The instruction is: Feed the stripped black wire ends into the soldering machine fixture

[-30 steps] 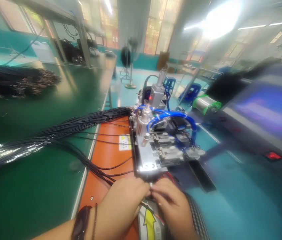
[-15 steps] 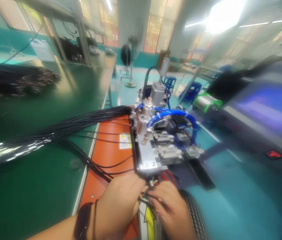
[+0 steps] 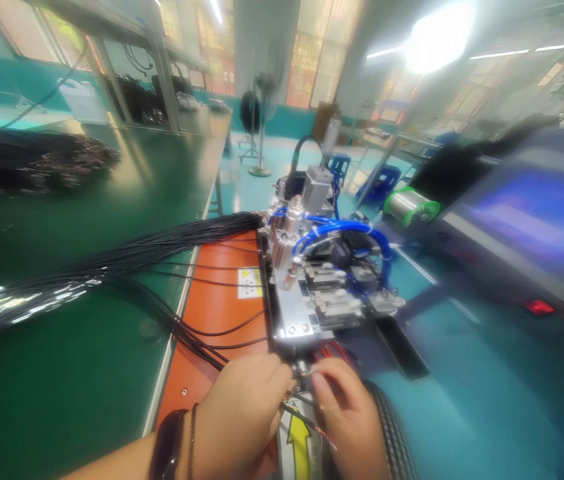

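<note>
My left hand [image 3: 242, 403] is closed around thin black cables [image 3: 202, 350] that run in from the left, with a dark band on its wrist. Close beside it, my right hand [image 3: 349, 417] pinches thumb and finger together at small wire ends [image 3: 307, 370]; its other fingers are curled. One black cable [image 3: 298, 415] slants from the left hand toward the right palm, its reddish tip showing below. Just beyond both hands stands a metal machine [image 3: 292, 307] with blue air hoses [image 3: 347, 228] and clamps. The exact grip inside the left fist is hidden.
A thick bundle of black cables [image 3: 127, 257] crosses the green table [image 3: 87, 373] onto the orange machine base [image 3: 227, 267]. On the right are a wire spool [image 3: 412, 205] with green flanges and a grey unit with a lit red switch [image 3: 540, 307]. More cables [image 3: 37, 157] lie at the left.
My right hand has shifted slightly up, its thumb and finger now at the wire ends. The slanting cable's tip has come into clearer view below. My left hand stays nearly in place.
</note>
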`<state>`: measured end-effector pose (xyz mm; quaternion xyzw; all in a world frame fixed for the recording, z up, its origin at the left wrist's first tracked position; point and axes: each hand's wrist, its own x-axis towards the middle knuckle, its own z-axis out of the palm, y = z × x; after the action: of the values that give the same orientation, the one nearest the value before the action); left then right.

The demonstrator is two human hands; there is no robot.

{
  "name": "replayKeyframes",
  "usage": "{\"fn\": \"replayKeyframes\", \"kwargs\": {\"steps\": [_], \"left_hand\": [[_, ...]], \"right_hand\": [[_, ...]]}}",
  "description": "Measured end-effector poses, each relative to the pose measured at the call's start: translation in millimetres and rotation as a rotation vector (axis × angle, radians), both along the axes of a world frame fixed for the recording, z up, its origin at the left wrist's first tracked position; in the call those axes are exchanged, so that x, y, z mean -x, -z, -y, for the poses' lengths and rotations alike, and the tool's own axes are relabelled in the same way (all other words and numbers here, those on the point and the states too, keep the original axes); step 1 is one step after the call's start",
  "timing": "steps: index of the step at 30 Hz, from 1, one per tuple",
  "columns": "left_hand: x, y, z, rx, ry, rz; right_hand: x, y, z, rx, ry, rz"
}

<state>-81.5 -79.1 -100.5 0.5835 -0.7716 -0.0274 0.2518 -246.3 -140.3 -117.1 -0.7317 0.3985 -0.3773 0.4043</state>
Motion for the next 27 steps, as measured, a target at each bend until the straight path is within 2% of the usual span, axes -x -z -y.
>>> {"fn": "replayKeyframes", "kwargs": {"steps": [6, 10, 12, 14, 17, 19, 24, 27], "left_hand": [[0, 4.2, -3, -0.038, 0.018, 0.05], [1, 6.4, -4, -0.058, 0.026, 0.141], [1, 5.9, -4, -0.063, 0.023, 0.15], [1, 3.6, -3, -0.077, 0.015, 0.115], [2, -2.0, -1, -0.063, -0.021, 0.024], [2, -5.2, 0, -0.062, -0.045, -0.022], [3, -7.0, 0, -0.111, -0.051, -0.056], [5, -5.1, -2, -0.129, -0.042, -0.065]], "right_hand": [[-2, -4.9, 1, 0.052, -0.114, -0.03], [-2, -15.1, 10, 0.133, -0.237, -0.106], [-1, -20.8, 14, 0.117, -0.292, -0.149], [0, -24.6, 16, 0.005, -0.262, -0.152], [0, -24.8, 17, -0.176, -0.094, -0.062], [0, -22.6, 16, -0.232, -0.036, -0.013], [-4, -18.8, 14, -0.295, -0.115, 0.008], [-6, -17.1, 12, -0.298, -0.115, 0.01]]}}
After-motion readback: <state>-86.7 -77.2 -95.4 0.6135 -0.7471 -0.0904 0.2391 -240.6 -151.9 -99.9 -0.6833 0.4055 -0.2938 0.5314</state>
